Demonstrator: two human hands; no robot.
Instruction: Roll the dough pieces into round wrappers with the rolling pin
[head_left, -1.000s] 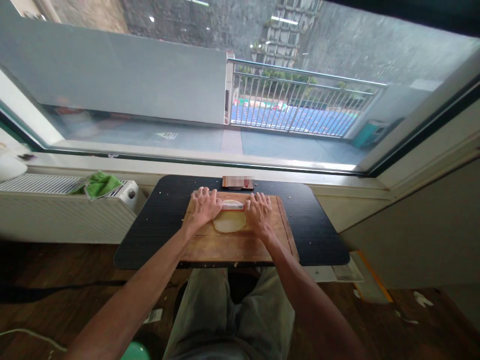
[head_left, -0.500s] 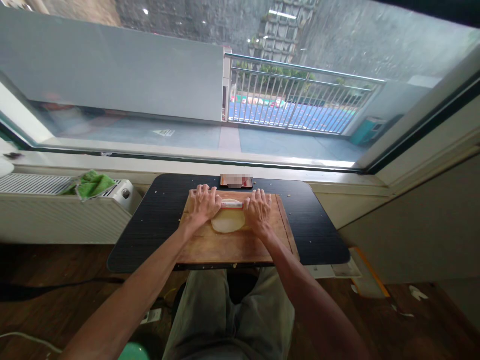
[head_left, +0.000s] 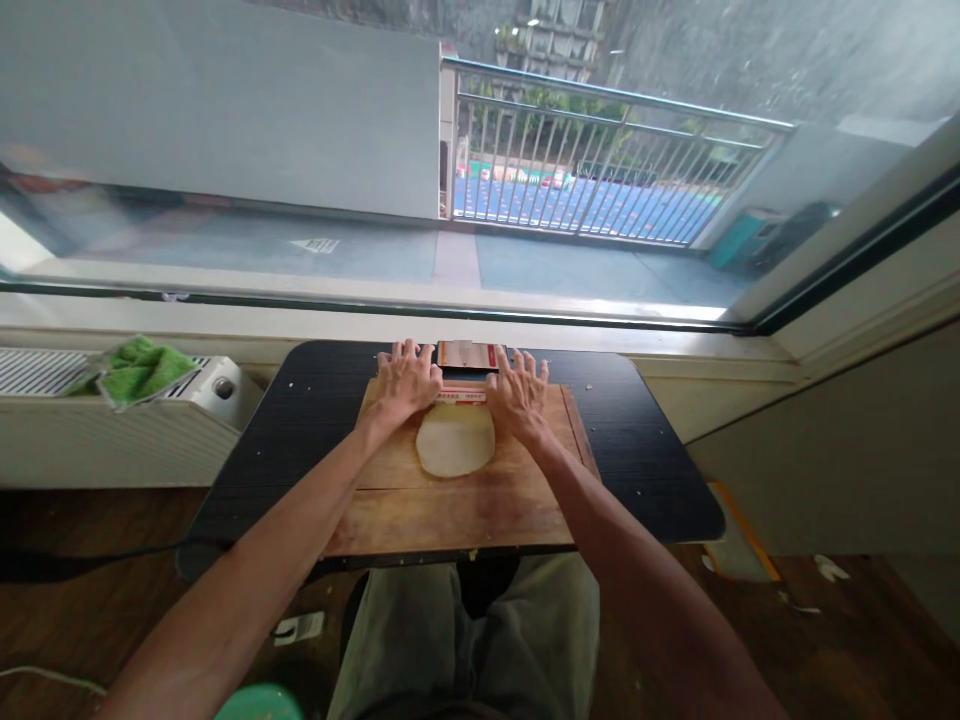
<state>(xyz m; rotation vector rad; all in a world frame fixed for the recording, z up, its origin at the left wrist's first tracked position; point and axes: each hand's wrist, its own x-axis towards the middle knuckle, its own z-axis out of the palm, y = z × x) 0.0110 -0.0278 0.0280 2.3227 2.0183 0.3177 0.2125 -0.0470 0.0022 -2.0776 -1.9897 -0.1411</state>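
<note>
A flat, pale round of dough (head_left: pixel 455 440) lies on the wooden board (head_left: pixel 450 520). Across its far edge runs a narrow bar with white and red print (head_left: pixel 460 397), apparently a rolling pin. My left hand (head_left: pixel 407 377) presses down over the bar's left end, fingers stretched forward. Over the right end rests my right hand (head_left: pixel 519 390), its fingers spread and pointing away from me. Both palms hide the ends of the bar. Just beyond the board, between my fingertips, lies a flat printed packet (head_left: pixel 469 355).
The board sits on a small black table (head_left: pixel 645 470) with scattered crumbs. A window sill (head_left: pixel 337 322) runs behind it. At left, a green cloth (head_left: pixel 146 372) lies on a radiator (head_left: pixel 112 440). My knees are under the table, and a green bowl-like container (head_left: pixel 259 703) stands on the floor.
Both hands have pushed the bar away from me toward the board's far edge, and their fingers have straightened. More of the dough shows now. The camera view has shifted slightly.
</note>
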